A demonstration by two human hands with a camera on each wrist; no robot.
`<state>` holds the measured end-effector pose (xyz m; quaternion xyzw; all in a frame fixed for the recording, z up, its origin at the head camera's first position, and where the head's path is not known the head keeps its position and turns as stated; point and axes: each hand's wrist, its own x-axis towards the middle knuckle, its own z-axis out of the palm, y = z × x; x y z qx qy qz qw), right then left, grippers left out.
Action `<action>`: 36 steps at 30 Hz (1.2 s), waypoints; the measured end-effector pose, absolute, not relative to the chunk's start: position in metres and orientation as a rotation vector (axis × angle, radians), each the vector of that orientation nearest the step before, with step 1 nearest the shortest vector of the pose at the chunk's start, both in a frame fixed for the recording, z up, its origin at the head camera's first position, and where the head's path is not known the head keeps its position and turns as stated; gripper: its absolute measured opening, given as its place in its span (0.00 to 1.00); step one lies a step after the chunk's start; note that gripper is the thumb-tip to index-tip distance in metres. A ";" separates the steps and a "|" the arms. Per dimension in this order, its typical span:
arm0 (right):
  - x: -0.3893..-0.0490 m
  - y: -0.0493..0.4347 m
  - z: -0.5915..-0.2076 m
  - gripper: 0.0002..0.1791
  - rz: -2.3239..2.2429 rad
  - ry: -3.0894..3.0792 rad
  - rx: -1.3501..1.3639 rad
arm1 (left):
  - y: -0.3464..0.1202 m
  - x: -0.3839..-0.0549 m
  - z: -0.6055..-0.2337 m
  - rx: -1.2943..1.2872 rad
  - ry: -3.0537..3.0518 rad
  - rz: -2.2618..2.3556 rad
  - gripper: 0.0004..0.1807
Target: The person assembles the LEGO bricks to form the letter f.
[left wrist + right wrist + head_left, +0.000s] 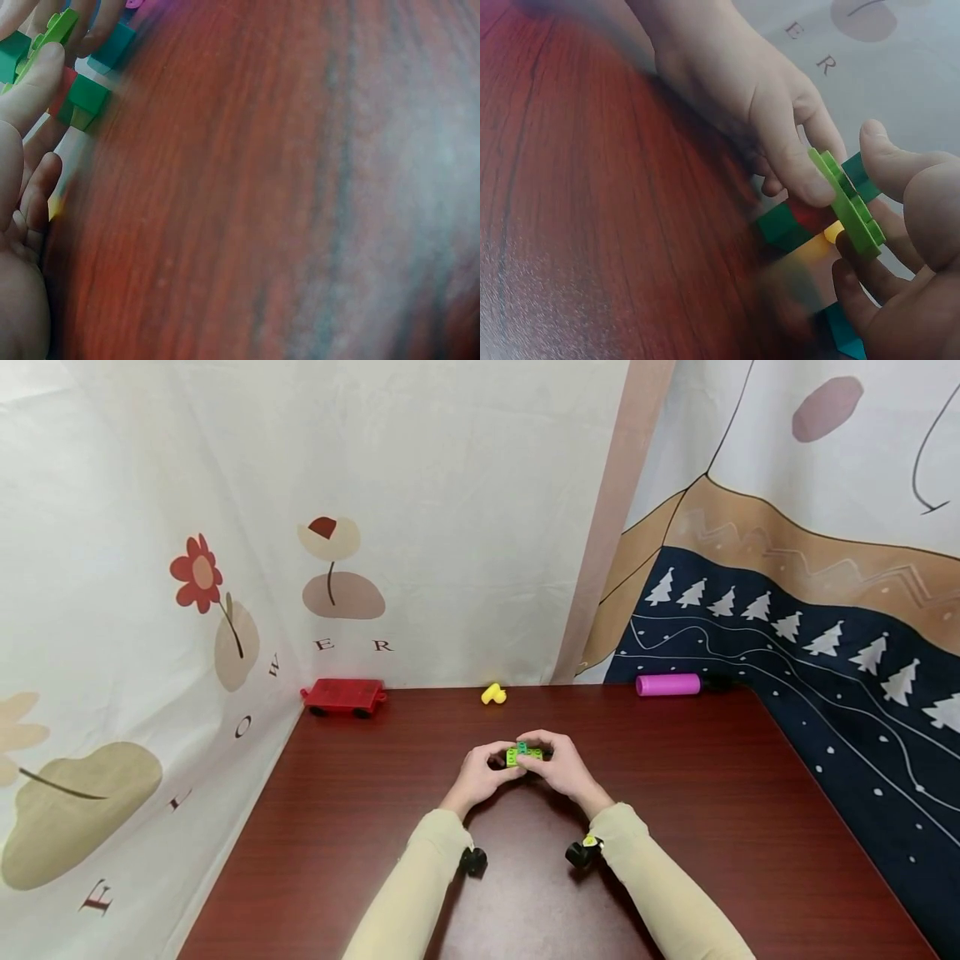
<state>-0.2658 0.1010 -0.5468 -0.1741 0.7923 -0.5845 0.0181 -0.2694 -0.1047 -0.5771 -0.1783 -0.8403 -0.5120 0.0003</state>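
Observation:
Both hands meet around a small build of toy building blocks, near the middle of the table in the head view. A lime green studded plate [847, 202] forms its upper part. A small green block [862, 176] sits on the plate's studded side, while a red block [810, 214] and a dark green block [778, 226] are below it. My left hand [478, 777] grips the build from the left, thumb over the plate. From the other side my right hand [562, 767] holds it, thumb at the small green block and fingers under the plate. A teal block [112, 46] shows by the fingers.
Toward the table's [360, 843] back edge stand a red toy wagon [345, 696] with black wheels, a small yellow piece [493, 693] and a magenta cylinder [667, 685] with a black end. A printed cloth [465, 527] hangs behind. Black wrist cameras hang under both sleeves.

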 end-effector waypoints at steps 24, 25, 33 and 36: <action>-0.244 0.091 -0.529 0.19 -1.882 2.525 -0.521 | -0.104 -0.269 -0.579 -0.530 -2.675 -1.600 0.21; -0.247 0.091 -0.536 0.19 -1.889 2.522 -0.521 | -0.104 -0.268 -0.578 -0.529 -2.674 -1.602 0.21; -0.263 0.094 -0.560 0.17 -1.833 2.607 -0.535 | -0.104 -0.269 -0.575 -0.530 -2.684 -1.590 0.21; -0.262 0.093 -0.560 0.17 -1.795 2.650 -0.547 | -0.105 -0.269 -0.575 -0.541 -2.689 -1.581 0.21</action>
